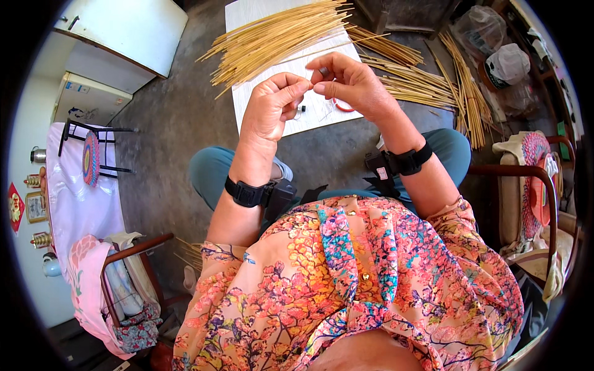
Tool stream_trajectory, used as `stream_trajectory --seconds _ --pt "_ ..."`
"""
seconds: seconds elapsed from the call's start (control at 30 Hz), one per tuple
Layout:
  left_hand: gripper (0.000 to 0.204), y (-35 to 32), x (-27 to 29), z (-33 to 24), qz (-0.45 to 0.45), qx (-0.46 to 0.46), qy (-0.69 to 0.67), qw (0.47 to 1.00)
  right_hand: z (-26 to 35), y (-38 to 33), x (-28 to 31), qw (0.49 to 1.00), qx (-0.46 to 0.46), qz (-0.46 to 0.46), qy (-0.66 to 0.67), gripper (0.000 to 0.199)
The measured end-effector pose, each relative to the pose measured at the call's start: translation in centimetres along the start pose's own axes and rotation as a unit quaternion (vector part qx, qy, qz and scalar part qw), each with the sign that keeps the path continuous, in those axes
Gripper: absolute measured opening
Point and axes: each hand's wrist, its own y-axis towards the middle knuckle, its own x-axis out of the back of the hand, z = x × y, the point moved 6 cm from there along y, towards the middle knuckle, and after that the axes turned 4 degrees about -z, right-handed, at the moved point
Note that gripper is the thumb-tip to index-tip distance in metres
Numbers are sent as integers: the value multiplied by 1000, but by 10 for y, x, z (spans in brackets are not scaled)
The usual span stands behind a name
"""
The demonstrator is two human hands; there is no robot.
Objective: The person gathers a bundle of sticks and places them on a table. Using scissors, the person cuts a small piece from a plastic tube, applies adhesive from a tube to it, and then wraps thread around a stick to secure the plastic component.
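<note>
I see left hand (269,106) and right hand (354,85) meeting at fingertips | can't tell whether they grip anything | sticks (278,40) beyond, slanting away rightward, neither hand clearly nearer

No wording is legible. A red diamond sign (17,209) with a gold emblem hangs on the wall (32,127); small labels mark the upper edge of a pale cabinet (99,102) and the lower edge of a black wrist box (375,162).
</note>
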Motion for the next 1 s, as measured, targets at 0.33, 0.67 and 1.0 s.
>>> stream_trajectory --seconds 0.33,0.67,1.0 --pt "11 -2 -1 3 -39 10 10 999 43 -15 -13 881 287 -116 -358 7" --pt "11 -2 -6 6 -25 15 46 999 26 -12 -4 940 178 -144 -253 4" --pt "9 -1 4 -26 -39 -95 77 992 -23 2 36 972 1 -191 -139 18"
